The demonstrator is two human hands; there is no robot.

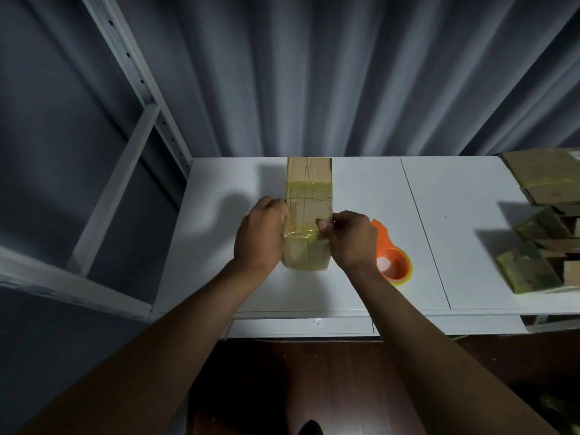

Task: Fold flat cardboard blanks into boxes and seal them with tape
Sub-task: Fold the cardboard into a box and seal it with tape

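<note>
A long brown cardboard box (309, 180) lies on the white table (361, 189), its top crossed by two bands of yellowish clear tape. My left hand (260, 233) grips the box's near left side. My right hand (348, 240) pinches the near tape band at the box's right edge with thumb and fingers. Just right of that hand, an orange tape dispenser (392, 262) with a yellowish roll lies on the table, untouched.
Several taped cardboard boxes (539, 221) are piled at the table's right end. A grey metal shelf frame (131, 98) stands to the left. A pleated grey curtain hangs behind the table. Dark wooden floor lies below the front edge.
</note>
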